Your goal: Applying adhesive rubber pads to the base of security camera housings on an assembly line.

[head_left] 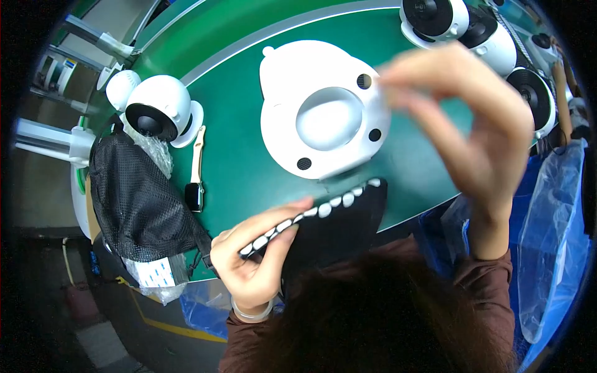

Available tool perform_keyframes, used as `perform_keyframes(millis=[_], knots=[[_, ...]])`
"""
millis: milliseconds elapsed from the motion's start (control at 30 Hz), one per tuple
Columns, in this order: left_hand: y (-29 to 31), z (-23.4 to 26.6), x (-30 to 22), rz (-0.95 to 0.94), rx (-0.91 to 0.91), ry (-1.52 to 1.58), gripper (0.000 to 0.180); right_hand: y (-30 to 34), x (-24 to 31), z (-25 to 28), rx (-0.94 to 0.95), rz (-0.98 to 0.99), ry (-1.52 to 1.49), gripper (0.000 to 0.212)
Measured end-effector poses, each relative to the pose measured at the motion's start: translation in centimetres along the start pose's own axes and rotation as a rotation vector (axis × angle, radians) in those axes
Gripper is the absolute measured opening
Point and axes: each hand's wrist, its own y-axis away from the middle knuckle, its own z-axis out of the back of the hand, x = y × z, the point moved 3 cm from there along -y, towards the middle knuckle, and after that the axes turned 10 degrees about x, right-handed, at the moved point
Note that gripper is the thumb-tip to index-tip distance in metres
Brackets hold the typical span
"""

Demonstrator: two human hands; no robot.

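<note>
A white rounded plastic housing (280, 133) lies on the green bench, a smooth hollow at its centre and small black round pads on its rim. My left hand (255, 261) pinches a bent black sheet (329, 230) between thumb and fingers. Pale round spots line the sheet's upper fold. Over the housing's right edge hovers my right hand (479, 118), its thumb and forefinger curved toward each other beside the upper right pad (364, 81). Motion smears those fingertips, so whether they hold anything is unclear.
At the left stand a white and black ball-shaped device (158, 102), a watch (194, 196) and a black mesh bag (140, 199). More such devices (497, 46) crowd the far right. Clear plastic bags (550, 236) hang by the right edge. My head covers the lower middle.
</note>
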Motion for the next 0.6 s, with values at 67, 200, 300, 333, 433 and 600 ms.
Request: perform_keyframes(millis=[67,200,300,333,433,600], knots=[[0.4,0.5,0.0,-0.023,-0.010,-0.011,0.018,0.9,2.0,-0.4,0.173,-0.040,-0.161,0.017],[0.8,0.6,-0.5,-0.053,-0.062,-0.016,0.018,2.9,2.7,-1.5,0.249,-0.125,-0.198,0.019],[1.0,0.9,-0.5,-0.036,-0.075,-0.065,0.019,3.1,2.8,-1.6,0.213,-0.110,-0.193,0.021],[1.1,1.0,-0.5,-0.057,-0.115,-0.099,0.019,2.9,2.9,-1.5,0.238,-0.171,-0.186,0.020],[1.0,0.9,-0.7,-0.074,-0.149,-0.120,0.019,2.8,2.7,-1.3,0.293,-0.212,-0.160,0.018],[1.1,1.4,0.4,-0.020,-0.332,-0.166,0.013,3.0,5.4,-1.5,0.124,0.123,0.111,0.005]])
